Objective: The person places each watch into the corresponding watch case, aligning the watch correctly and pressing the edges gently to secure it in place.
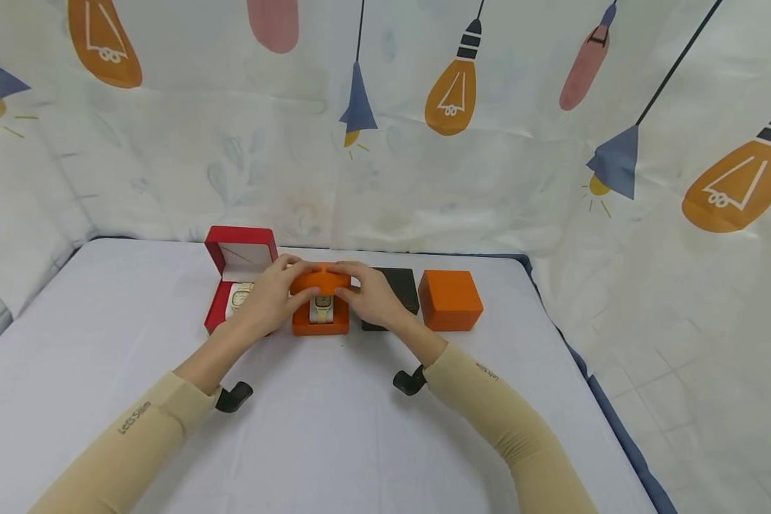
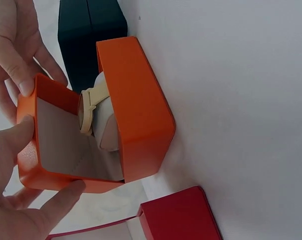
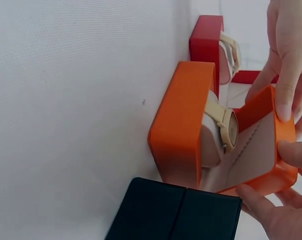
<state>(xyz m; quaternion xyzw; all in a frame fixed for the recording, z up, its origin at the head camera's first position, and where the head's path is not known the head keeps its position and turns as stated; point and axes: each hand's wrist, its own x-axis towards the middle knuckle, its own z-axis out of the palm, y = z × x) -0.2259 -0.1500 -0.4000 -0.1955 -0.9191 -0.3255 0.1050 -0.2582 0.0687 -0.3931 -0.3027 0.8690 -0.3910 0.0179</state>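
An orange watch box (image 1: 300, 329) stands in the middle with its lid (image 1: 321, 278) raised. Inside, a watch (image 1: 322, 303) with a cream strap is wrapped round a pale cushion. My left hand (image 1: 275, 291) pinches the lid's left side, thumb on the front rim and fingers over the top. On the opposite side, my right hand (image 1: 374, 294) grips the same lid in a mirrored way. In the left wrist view the lid's pale lining (image 2: 66, 140) faces the watch, and the lid stands partway open at its hinge.
Left of the orange box is an open red box (image 1: 215, 314) with a gold-toned watch (image 1: 238, 296), partly behind my left hand. To the right sit a dark box (image 1: 400, 285) and a closed orange box (image 1: 450, 300). A printed curtain (image 1: 385, 193) hangs behind the white-covered table (image 1: 334, 428).
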